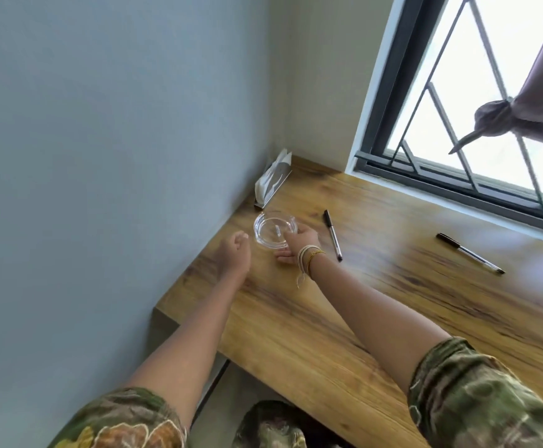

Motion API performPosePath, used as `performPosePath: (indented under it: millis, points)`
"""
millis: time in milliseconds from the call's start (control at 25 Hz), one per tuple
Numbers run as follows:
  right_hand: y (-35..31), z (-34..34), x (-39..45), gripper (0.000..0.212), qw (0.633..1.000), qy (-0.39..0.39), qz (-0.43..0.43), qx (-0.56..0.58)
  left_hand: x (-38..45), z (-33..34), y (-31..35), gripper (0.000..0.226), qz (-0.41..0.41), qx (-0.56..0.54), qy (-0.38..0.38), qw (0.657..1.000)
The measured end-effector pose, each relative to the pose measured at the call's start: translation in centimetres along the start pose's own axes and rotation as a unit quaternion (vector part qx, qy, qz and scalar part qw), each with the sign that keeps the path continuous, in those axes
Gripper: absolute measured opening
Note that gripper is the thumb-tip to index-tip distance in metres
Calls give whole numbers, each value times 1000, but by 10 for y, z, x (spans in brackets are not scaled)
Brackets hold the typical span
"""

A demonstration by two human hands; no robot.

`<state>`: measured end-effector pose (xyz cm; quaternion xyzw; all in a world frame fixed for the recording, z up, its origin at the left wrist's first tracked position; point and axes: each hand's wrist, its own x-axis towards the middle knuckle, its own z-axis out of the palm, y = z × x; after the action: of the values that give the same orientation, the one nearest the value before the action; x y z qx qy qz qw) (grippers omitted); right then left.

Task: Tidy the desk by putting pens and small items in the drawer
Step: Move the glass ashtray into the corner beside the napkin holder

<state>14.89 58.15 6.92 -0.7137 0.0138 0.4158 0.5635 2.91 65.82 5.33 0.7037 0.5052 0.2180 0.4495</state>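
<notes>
The left hand [236, 250] is hovering near the surface's [376, 305] left edge, fingers loosely curled, grasping nothing. Just beside it, the right hand [297, 242] is resting against the glass dish [271, 230], fingers wrapping its rim. 2 pens are lying further right: the first pen [332, 235] close by, the second pen [470, 253] nearer the window edge.
</notes>
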Motion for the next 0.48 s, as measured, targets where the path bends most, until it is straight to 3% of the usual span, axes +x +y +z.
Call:
performPosePath:
  millis: [120,240,360,480]
  points:
    - [-6,3,18,42,997,56,2,52,1,6,-18,42,112,174,-8,978]
    - [-18,2,36,32,988,104,-2,110,-3,20,-26,59,146,337,-47,929]
    - [-36,0,53,32,977,132,3,164,-2,33,-23,58,170,393,-27,903]
    - [-56,3,64,46,960,150,17,235,3,37,-27,58,191,408,2,893]
